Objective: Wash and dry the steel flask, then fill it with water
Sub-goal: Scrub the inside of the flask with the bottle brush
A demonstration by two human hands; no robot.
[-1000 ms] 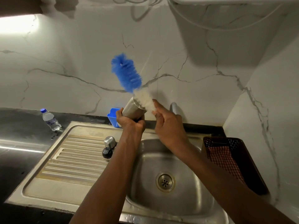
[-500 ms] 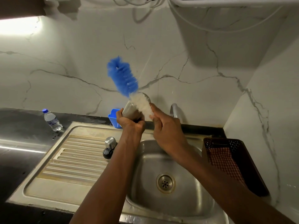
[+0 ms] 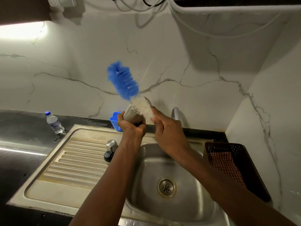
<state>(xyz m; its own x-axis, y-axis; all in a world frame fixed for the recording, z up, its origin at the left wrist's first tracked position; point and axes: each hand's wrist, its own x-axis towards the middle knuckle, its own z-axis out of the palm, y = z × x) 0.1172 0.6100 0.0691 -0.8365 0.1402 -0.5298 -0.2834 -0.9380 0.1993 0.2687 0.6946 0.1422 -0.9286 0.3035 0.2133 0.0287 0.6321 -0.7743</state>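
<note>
place: home kitchen | signs: steel sink (image 3: pixel 84 190) with drainboard, tap (image 3: pixel 175 113), marble-look backsplash (image 3: pixel 81 66), dark countertop (image 3: pixel 19 128)

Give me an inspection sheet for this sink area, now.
Surface: steel sink with drainboard; black counter.
Job's things: flask held tilted; brush, white bristles at its mouth; cap and stopper on drainboard.
Clutter: bottle, blue tub, basket with checked cloth.
Grips: left hand holds flask; right hand holds brush.
Cables: cables loop along wall top.
Surroundings: marble wall, tap.
</note>
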